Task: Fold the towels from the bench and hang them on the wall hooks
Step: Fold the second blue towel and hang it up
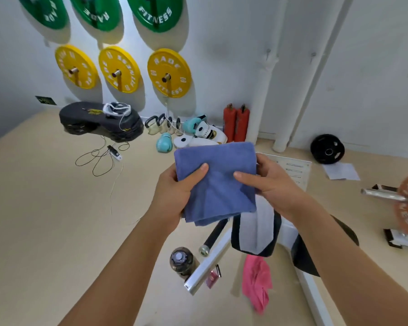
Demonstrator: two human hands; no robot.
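Head view. A folded blue towel (pixel 218 182) is held in the air at frame centre, above the bench (pixel 254 234). The left hand (pixel 174 194) grips its left edge, thumb curled over the front face and fingers behind. The right hand (pixel 272 182) grips the right edge, thumb lying across the front and fingers hidden behind the cloth. A pink towel (pixel 257 283) hangs off the bench at 6 o'clock, crumpled and unfolded. A dark water bottle (pixel 181 261) stands on the floor just left of the bench frame. Yellow weight plates (pixel 169 72) hang on wall pegs at 11 o'clock, green plates (pixel 154 12) above them. Two red fire extinguishers (pixel 236 123) stand against the wall at 12 o'clock. A black plate (pixel 327 149) leans at 2 o'clock.
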